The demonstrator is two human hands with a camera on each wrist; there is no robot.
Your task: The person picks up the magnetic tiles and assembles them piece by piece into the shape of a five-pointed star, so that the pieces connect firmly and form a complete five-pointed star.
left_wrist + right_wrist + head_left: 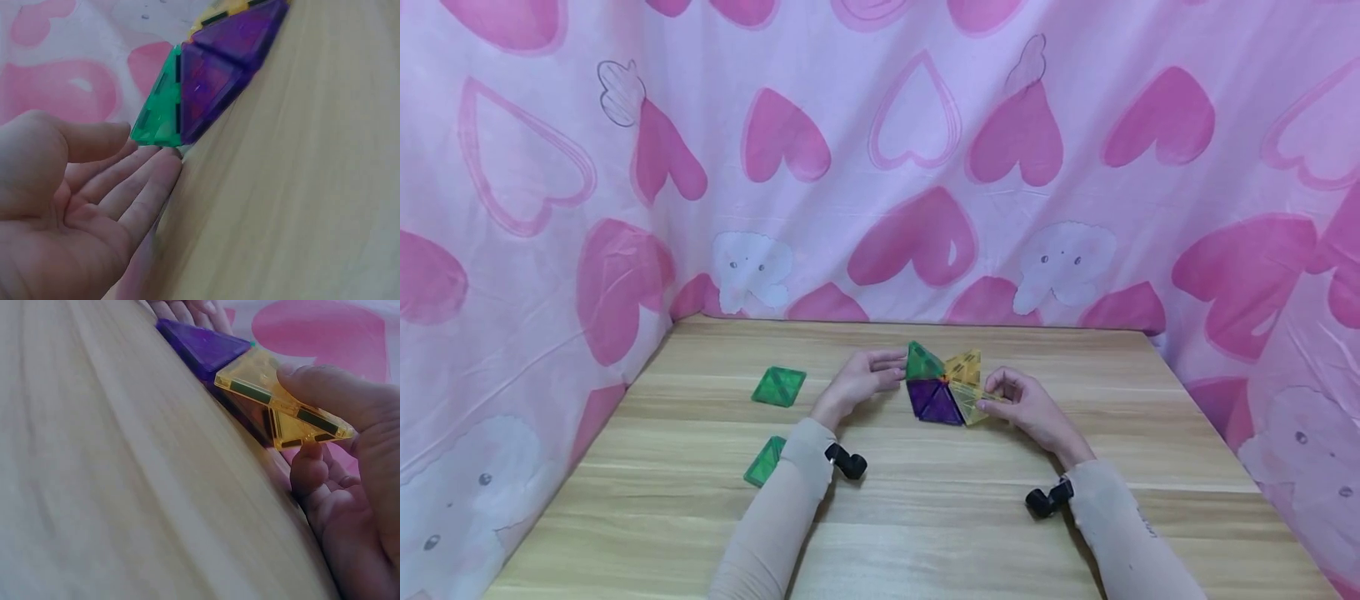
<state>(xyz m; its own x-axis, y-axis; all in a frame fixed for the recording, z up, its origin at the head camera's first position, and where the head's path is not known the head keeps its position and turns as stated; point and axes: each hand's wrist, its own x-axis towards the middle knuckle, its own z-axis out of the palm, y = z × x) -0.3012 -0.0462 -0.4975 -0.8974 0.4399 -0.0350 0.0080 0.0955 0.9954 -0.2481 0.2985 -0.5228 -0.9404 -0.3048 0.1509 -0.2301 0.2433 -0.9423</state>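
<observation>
Triangular magnetic tiles form a fan in the middle of the table: a green tile [921, 363], two purple tiles [942, 404] and a yellow tile [966, 365]. My right hand [1030, 408] pinches another yellow tile [256, 372] between thumb and fingers, at the fan's right side. In the right wrist view it sits tilted above the table, against a purple tile [203, 347]. My left hand [865, 379] is at the fan's left, fingers extended. Its fingertips reach the lower edge of the green tile [161, 106] in the left wrist view; whether they touch is hard to tell.
Green triangular tiles [779, 387] lie paired in a diamond left of my left hand. Nearer, more green tile [765, 461] is partly covered by my left sleeve [808, 458]. A pink heart-print curtain [910, 233] borders the wooden table [940, 517] at the back and sides.
</observation>
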